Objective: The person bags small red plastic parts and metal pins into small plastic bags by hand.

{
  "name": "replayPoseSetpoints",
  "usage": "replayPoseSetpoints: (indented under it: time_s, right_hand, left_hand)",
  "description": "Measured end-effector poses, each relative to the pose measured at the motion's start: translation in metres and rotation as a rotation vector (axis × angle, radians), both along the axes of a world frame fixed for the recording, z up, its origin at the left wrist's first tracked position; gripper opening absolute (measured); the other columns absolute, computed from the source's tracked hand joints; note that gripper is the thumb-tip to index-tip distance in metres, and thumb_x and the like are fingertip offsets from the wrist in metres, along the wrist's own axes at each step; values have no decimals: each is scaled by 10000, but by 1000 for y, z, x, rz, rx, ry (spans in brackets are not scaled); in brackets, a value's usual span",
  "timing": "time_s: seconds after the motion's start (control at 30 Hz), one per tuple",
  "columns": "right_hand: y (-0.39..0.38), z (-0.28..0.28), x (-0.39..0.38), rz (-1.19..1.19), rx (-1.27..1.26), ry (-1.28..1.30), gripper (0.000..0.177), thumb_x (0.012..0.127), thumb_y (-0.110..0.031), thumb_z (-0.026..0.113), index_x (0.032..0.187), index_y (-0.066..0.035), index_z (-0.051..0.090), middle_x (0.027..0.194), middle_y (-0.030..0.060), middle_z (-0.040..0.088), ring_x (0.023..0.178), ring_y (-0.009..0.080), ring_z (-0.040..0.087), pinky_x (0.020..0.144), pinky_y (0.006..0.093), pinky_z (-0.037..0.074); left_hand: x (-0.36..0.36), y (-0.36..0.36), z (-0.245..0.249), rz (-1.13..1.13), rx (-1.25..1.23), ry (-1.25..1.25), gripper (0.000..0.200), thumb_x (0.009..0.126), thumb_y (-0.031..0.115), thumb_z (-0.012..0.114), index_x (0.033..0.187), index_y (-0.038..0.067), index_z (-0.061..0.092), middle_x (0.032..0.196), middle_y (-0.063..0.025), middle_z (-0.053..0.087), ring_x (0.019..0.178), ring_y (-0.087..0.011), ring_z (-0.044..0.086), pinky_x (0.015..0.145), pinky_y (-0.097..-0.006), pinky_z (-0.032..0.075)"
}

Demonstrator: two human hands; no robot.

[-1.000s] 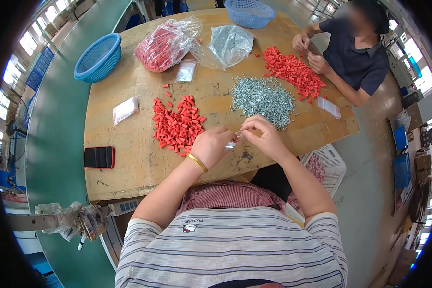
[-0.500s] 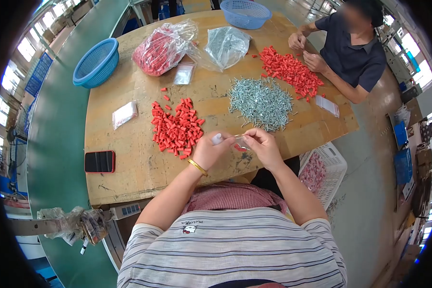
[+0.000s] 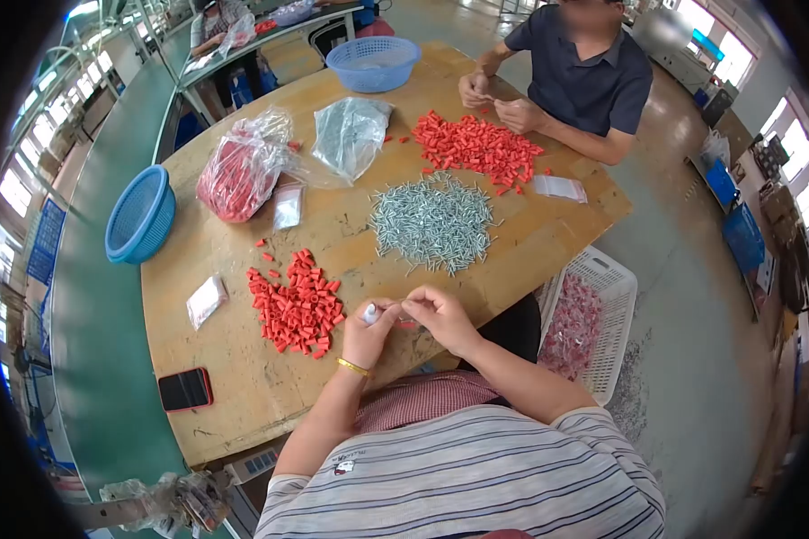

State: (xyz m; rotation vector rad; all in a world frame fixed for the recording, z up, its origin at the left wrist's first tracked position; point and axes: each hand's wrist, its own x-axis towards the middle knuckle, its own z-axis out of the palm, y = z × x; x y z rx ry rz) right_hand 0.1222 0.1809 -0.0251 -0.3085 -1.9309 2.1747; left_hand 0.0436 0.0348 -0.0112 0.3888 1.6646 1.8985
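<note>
My left hand [image 3: 367, 337] is closed in a pinch at the near edge of the table, with a white cover [image 3: 371, 313] on one finger and a yellow bangle at the wrist. Fingertip to fingertip with it, my right hand [image 3: 444, 322] also pinches. Between them is a small clear plastic bag with something red [image 3: 406, 325] in it, mostly hidden by the fingers. A pile of red plastic plugs [image 3: 298, 305] lies left of my hands. Beyond them spreads a heap of silver screws [image 3: 433, 220].
Another person [image 3: 584, 81] handles small items beside a second red pile [image 3: 476, 148]. Around the wooden table [image 3: 234, 395] are blue baskets [image 3: 142, 216], a large bag of red parts [image 3: 238, 175], packs of small bags [image 3: 207, 302] and a phone [image 3: 185, 390]. A white crate [image 3: 613, 332] stands on the floor at right.
My view has turned, so the table and piles appear farther left and lower. Both hands still pinch the small bag together, and less of it shows now.
</note>
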Motion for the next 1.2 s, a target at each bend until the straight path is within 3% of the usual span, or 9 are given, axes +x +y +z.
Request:
replayPoseSetpoints:
  time_s: [0.2,0.3,0.5,0.6,0.7,0.8,1.03,1.13,1.2]
  right_hand:
    - [5,2,8,36,-24,15,150,969,-162,608,1001,-17,623,885,11,626,801,65,565,719,236,474]
    - [18,-1,19,-17,188,47,129,970,-136,586,986,-12,621,881,26,627,808,81,590,735,239,490]
    - [118,3,115,-504,446,-100,94,908,-84,574,851,-10,581,788,11,573,728,102,535,664,257,454]
    - [181,-5,179,-589,706,-201,84,881,-62,584,824,-3,564,776,39,554,703,121,519,635,291,447]
    - [183,16,197,-756,1255,-360,115,891,-108,628,863,-2,597,808,117,593,719,233,579,683,352,478]
    - [167,0,160,-894,1097,-164,115,893,-122,637,873,-10,619,827,118,622,745,267,603,690,358,484]
    - [16,-5,13,7,556,0,221,864,-145,693,1025,-8,630,921,131,617,825,260,628,735,369,499]
    - [-5,-9,-13,29,635,119,237,835,-139,716,1016,-14,627,914,124,593,820,264,619,719,355,497]
    - [-11,-12,-19,-16,634,159,212,823,-116,721,988,-15,631,901,115,585,810,254,614,708,346,495]
  left_hand:
    - [2,3,-2,-76,19,4,93,925,63,655,974,-15,664,878,-32,688,758,-93,634,708,-227,516]
    - [-5,-1,-6,-127,6,-107,160,942,118,640,1052,3,653,856,-7,662,733,-90,602,693,-219,502]
    - [-28,-23,-26,-198,337,-389,336,969,50,523,1301,12,485,1046,-96,621,872,-185,630,825,-306,530]
    - [-25,-18,-24,-200,342,-431,269,970,44,539,1234,2,511,1059,-112,628,956,-210,645,881,-348,547]
    - [-23,-13,-24,-198,301,-409,183,973,53,558,1148,0,550,1061,-109,629,1002,-212,648,898,-369,563]
    - [-22,-11,-26,-200,285,-382,127,974,79,578,1084,16,584,1053,-83,623,998,-207,649,879,-369,578]
    - [-16,-9,-25,-176,197,-225,215,993,110,561,1188,26,588,1031,-32,620,928,-145,639,818,-318,592]
    - [-15,-4,-24,-183,155,157,352,1015,136,529,1352,35,516,1057,-21,616,915,-93,604,779,-287,589]
    - [-15,-6,-16,-190,148,-52,361,1018,147,524,1362,39,503,1043,-20,617,910,-87,606,763,-274,591]
